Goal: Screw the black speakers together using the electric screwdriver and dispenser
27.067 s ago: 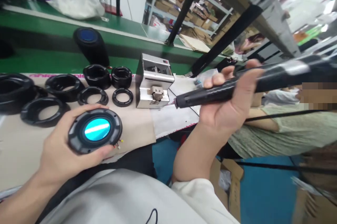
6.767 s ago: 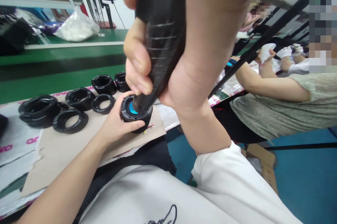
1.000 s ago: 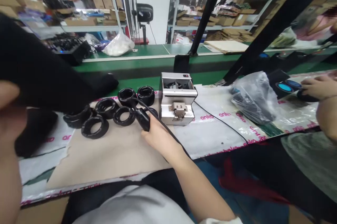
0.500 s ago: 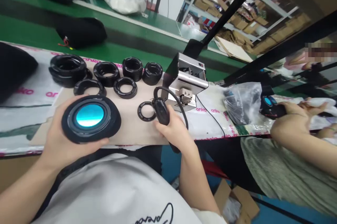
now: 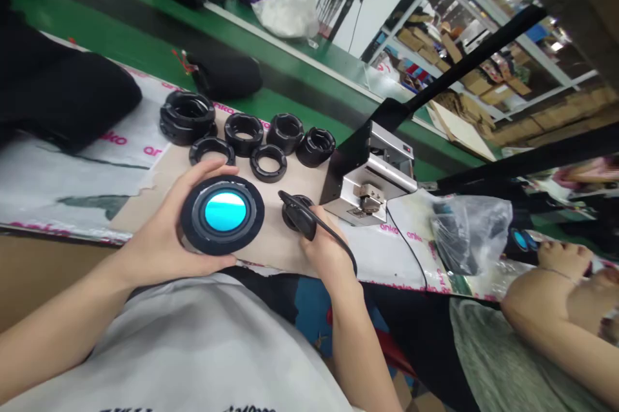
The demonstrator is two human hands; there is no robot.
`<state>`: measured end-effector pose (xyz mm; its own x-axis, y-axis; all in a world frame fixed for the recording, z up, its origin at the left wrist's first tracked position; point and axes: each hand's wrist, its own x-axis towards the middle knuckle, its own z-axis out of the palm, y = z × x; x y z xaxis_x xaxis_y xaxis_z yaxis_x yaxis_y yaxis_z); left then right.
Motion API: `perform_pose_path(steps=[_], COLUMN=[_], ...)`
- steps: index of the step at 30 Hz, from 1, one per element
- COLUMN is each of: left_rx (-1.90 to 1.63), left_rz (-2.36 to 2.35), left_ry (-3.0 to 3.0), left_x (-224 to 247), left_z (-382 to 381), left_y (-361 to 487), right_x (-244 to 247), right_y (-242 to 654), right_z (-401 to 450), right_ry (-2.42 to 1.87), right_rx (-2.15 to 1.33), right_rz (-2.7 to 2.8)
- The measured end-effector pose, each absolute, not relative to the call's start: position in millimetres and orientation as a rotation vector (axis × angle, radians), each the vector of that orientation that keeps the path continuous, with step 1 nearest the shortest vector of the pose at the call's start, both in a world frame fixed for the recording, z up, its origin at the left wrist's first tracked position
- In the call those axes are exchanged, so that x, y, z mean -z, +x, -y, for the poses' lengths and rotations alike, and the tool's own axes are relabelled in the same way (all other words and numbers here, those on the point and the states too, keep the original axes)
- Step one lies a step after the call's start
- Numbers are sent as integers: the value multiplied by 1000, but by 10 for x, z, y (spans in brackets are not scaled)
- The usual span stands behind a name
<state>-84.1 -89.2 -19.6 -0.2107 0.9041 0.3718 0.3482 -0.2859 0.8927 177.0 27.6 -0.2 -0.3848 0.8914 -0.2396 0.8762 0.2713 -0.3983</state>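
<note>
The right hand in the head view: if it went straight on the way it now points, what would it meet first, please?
The right hand would most likely meet the black ring first, partly under the corded black tool it grips, though depth is unclear.

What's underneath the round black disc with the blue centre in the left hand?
The round black disc sits in the left hand, above a tan cardboard sheet. Its underside is covered, so it cannot be seen.

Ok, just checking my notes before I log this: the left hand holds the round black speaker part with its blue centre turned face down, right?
Not quite: the head view shows its blue centre turned up toward the camera, not down. The rest stands: the left hand does hold the round black speaker part.
</note>
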Motion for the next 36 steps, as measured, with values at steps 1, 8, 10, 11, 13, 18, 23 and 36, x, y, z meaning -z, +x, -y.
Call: perform_pose_path(steps=[1,8,10,11,13,18,23,36], left_rx=[-1505,-1374,-1335,-1317,-1290,-1282,-1318,-1534], left_rz=[-1465,-1455,-1441,-1428,-1395,-1374,-1345,-1435], left_ry=[1582,1679,1684,1684,1672,1653,1614,1613], left_x=[172,34,26,27,33,45,40,63], left_z=[891,890,886,884,878,852,846,814], left_y=[-852,-968,-1010,-1031,-1068,-1108,-1081,-798], right_x=[-3,-41,-27,-19,-4,4,25,-286], right_y=[1756,1854,1871,1873,1871,1878,1896,1937], right_z=[-267,-311,-327,-330,-324,-308,-323,-290], right_ry=[-1718,-1748,-1748,-1742,-1724,-1679,-1630,-1579], right_rx=[-738,-697,-697,-698,-700,-736,-770,-959], right_rz=[2494,2493,2511,2518,2523,2515,2487,2052])
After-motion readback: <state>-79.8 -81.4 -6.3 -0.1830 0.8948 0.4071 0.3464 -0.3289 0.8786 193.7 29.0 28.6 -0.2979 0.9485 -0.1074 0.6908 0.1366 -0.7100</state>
